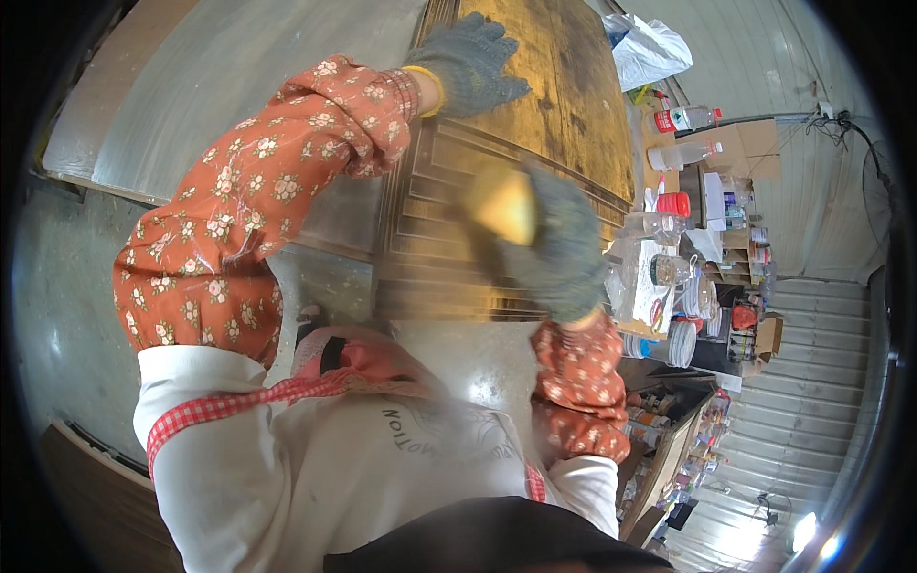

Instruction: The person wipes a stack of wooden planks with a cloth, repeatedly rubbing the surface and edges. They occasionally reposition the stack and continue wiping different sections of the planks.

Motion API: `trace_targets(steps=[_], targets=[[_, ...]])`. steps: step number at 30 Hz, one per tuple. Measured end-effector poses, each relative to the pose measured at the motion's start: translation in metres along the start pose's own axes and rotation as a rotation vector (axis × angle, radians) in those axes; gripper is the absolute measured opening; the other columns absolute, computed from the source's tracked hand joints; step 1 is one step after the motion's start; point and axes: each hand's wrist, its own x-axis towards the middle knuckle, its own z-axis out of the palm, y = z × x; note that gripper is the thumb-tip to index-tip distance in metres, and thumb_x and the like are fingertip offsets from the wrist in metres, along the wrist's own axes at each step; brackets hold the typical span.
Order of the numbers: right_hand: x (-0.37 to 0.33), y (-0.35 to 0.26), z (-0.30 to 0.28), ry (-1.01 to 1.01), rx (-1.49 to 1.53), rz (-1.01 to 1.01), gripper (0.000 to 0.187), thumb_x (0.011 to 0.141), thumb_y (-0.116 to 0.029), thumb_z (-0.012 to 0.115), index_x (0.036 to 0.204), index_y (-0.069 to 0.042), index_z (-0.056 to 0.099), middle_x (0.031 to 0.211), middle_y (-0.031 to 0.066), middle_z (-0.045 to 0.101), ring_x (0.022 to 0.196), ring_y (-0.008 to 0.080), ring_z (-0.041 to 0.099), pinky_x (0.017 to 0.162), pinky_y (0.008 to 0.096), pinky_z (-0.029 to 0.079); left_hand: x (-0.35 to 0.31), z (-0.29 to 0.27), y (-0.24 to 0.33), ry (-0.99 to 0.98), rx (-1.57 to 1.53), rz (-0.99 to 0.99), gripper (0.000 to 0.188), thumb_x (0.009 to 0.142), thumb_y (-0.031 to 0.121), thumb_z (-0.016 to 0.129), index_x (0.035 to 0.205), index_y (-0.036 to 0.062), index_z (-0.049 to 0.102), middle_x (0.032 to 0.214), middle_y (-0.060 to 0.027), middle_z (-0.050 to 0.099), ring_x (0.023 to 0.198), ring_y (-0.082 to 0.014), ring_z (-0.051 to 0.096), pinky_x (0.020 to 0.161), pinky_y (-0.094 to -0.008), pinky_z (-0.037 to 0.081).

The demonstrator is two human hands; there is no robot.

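Observation:
My left hand [468, 67], in a dark grey knitted glove with a yellow cuff, lies flat with its fingers spread on a yellow-brown wooden panel [564, 105]. Dark streaks and smudges mark this panel, and grooved moulding runs along its edges. Closer to my body, my gloved right hand [565, 248] is smeared by motion. Its fingers are closed round a pale yellow block [508, 212], perhaps a sponge, held over the moulded near part of the panel. Blur hides the block's exact kind and whether it touches the wood.
Left of the panel lies a wide grey sheet or tabletop [239, 86]. Along the right stand plastic bottles [686, 118], a jar with a red lid [673, 203], other jars and cardboard boxes. A white plastic bag [651, 53] sits at the far right corner.

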Motion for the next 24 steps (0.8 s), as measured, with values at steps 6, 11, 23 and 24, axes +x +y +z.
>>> trace_targets(steps=[6,11,23,24], targets=[[0.046,-0.033,0.007,-0.193,-0.034,-0.125,0.07,0.066,-0.019,0.078,0.132,-0.009,0.056,0.119,0.0109,0.064,0.105,0.0322,0.061,0.093,0.0449,0.046,-0.001,0.004,-0.004,0.015,-0.02,-0.017,0.066,0.092,0.055,0.051,0.138,0.0082,0.051,0.147,-0.0136,0.044,0.14,-0.0318,0.035,0.115,-0.0453,0.029],[0.047,-0.03,0.001,-0.201,0.031,-0.115,0.073,0.061,-0.018,0.08,0.131,-0.013,0.058,0.109,0.0115,0.066,0.1,0.0313,0.062,0.087,0.0434,0.048,-0.001,0.008,-0.001,0.021,-0.023,-0.067,0.068,0.093,0.056,0.05,0.141,0.0087,0.048,0.152,-0.0133,0.039,0.144,-0.0308,0.03,0.117,-0.0434,0.025],[-0.007,0.007,-0.031,-0.192,-0.005,0.132,0.075,0.065,-0.012,0.081,0.134,-0.008,0.052,0.129,0.0153,0.061,0.11,0.0341,0.062,0.096,0.0418,0.049,-0.001,0.024,-0.008,0.185,-0.208,-0.077,0.057,0.096,0.046,0.049,0.138,0.0079,0.051,0.152,-0.0147,0.039,0.143,-0.0343,0.031,0.117,-0.0429,0.026],[-0.008,0.008,-0.034,-0.149,-0.017,0.081,0.075,0.065,-0.01,0.081,0.134,-0.008,0.052,0.129,0.0155,0.062,0.11,0.0342,0.062,0.095,0.0418,0.049,-0.003,0.027,-0.011,0.202,-0.267,-0.086,0.055,0.097,0.044,0.049,0.138,0.0083,0.051,0.152,-0.0147,0.039,0.143,-0.0347,0.031,0.117,-0.043,0.026]])
